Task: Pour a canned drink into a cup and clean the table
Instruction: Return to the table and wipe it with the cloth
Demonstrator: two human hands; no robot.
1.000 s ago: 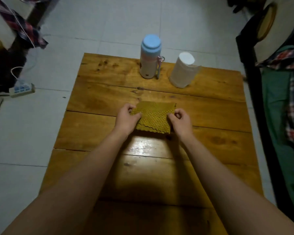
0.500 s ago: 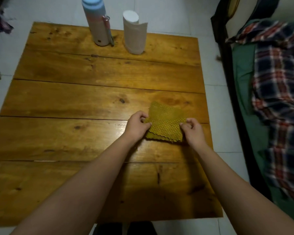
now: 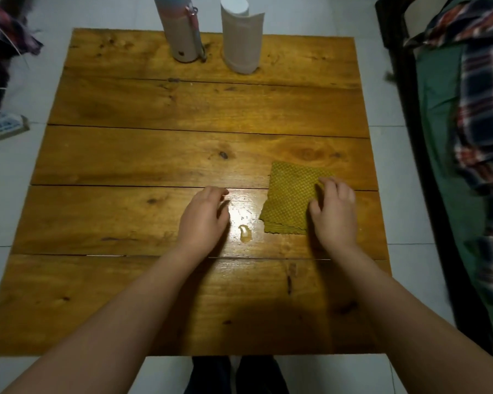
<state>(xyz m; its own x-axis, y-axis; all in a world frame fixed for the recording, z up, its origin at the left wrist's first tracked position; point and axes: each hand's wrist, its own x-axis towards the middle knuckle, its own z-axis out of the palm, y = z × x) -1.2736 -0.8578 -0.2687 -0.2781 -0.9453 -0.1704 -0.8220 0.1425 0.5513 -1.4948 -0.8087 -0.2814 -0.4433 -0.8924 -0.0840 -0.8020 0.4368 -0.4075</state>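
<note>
A folded mustard-yellow cloth point(image 3: 289, 196) lies flat on the wooden table point(image 3: 154, 155), right of centre. My right hand point(image 3: 335, 213) rests on the cloth's right edge, fingers curled onto it. My left hand point(image 3: 204, 217) hovers just left of the cloth with fingers loosely apart, holding nothing. Between the hands a small puddle of liquid point(image 3: 245, 233) glistens on the wood. No can or cup shows in view.
A pale flask with a blue lid point(image 3: 180, 32) and a white paper roll point(image 3: 241, 38) stand at the table's far edge. A bed with a plaid blanket point(image 3: 481, 123) runs along the right. A power strip point(image 3: 5, 127) lies on the floor at left.
My left hand has let go of the cloth and drawn left. The cloth now lies on the table under my right hand, and a small puddle shows between the hands. The view has shifted.
</note>
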